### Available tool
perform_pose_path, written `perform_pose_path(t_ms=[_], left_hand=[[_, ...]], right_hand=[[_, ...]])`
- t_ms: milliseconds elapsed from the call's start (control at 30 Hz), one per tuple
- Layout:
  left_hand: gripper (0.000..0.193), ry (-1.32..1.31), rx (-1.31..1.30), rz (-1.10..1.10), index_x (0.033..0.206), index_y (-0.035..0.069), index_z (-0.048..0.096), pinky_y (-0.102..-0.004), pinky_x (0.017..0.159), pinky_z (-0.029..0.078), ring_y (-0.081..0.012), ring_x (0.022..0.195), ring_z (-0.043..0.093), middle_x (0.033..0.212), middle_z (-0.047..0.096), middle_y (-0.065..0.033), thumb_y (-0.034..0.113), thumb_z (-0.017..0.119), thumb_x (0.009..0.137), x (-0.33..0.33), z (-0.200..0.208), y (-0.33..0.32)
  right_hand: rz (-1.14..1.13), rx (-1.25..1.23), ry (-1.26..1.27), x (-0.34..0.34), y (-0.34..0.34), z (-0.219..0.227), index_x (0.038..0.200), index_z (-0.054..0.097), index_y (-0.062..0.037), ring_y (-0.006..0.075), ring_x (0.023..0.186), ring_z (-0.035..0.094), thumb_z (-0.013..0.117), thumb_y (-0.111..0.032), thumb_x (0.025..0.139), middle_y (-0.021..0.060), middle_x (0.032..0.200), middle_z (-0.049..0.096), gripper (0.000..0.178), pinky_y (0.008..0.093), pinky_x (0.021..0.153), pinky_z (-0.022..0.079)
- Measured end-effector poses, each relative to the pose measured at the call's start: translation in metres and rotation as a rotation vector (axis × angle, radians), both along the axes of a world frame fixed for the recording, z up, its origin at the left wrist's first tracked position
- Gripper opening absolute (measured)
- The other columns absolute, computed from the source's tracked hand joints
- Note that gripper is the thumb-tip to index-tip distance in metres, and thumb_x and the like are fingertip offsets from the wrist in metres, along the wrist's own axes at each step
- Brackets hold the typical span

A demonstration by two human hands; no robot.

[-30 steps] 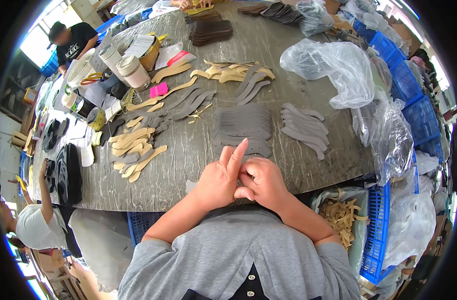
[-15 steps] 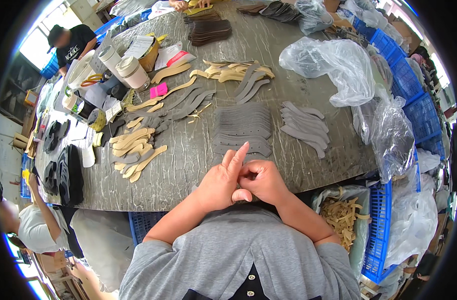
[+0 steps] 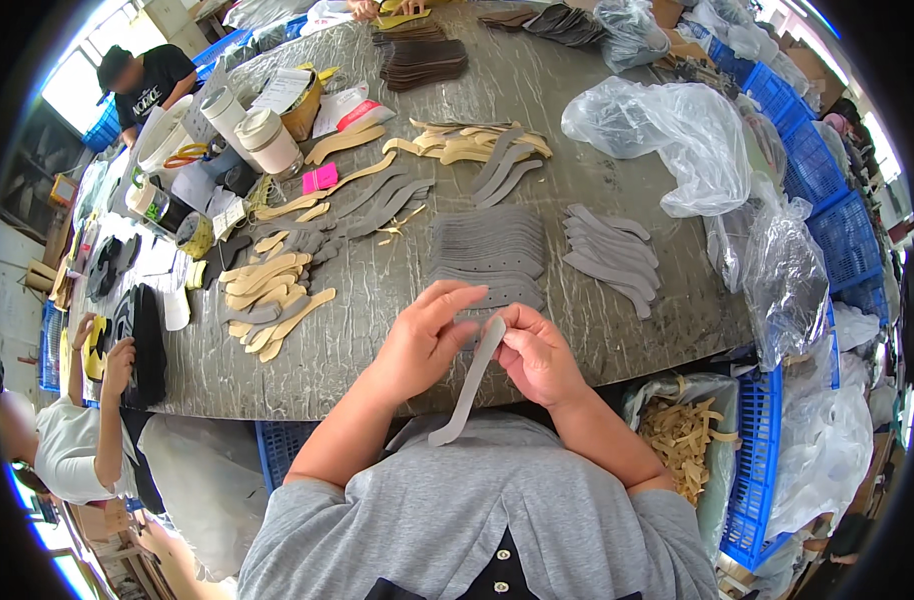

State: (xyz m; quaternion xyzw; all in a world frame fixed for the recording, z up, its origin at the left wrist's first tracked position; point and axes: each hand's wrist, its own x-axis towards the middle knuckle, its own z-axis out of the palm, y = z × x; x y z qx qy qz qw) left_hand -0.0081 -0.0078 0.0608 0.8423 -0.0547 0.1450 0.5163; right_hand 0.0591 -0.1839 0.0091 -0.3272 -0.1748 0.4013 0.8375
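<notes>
Curving slim grey strip (image 3: 470,384)

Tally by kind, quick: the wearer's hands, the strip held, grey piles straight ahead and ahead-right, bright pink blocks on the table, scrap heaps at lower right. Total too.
Hands: 2 (left hand, right hand)
Held grey strip: 1
Grey piles: 2 (middle pile, right pile)
Bright pink block: 1
Tan scrap heap: 1
Total: 7
</notes>
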Motion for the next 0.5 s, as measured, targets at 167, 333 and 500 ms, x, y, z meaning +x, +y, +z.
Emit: perform_pose_path(t_ms=[167, 333, 500], left_hand=[[0.026, -0.217, 0.144, -0.139, 0.099, 0.003, 0.065, -0.0323, 0.063, 0.053, -0.0234, 0.078, 0.066, 0.106, 0.062, -0.0105, -0.005, 0.073, 0.076, 0.008, -0.006, 0.005], [0.026, -0.369, 0.396, -0.028, 0.089, 0.007, 0.060, -0.0351, 0.057, 0.053, -0.0264, 0.072, 0.065, 0.094, 0.064, -0.0065, 0.000, 0.075, 0.069, -0.001, -0.012, 0.013], [0.026, -0.462, 0.494, 0.046, 0.087, 0.006, 0.060, -0.0344, 0.054, 0.051, -0.0270, 0.067, 0.064, 0.085, 0.063, -0.0083, -0.006, 0.073, 0.068, -0.012, -0.015, 0.020]], right_hand=[[-0.003, 0.035, 0.115, -0.002, 0.003, 0.005, 0.097, 0.057, -0.0037, 0.0195, 0.108, 0.057, 0.042, -0.003, 0.096, 0.0118, 0.115, 0.062, 0.015, 0.0390, 0.099, 0.045], [-0.182, 0.140, 0.314, 0.011, -0.012, 0.013, 0.094, 0.058, -0.0036, 0.0270, 0.109, 0.062, 0.040, -0.006, 0.097, 0.0210, 0.120, 0.064, 0.018, 0.0449, 0.103, 0.046], [-0.367, 0.372, 0.499, 0.039, -0.047, -0.022, 0.090, 0.060, -0.0043, 0.0187, 0.077, 0.057, 0.044, -0.009, 0.095, 0.0090, 0.086, 0.059, 0.017, 0.0391, 0.086, 0.050]])
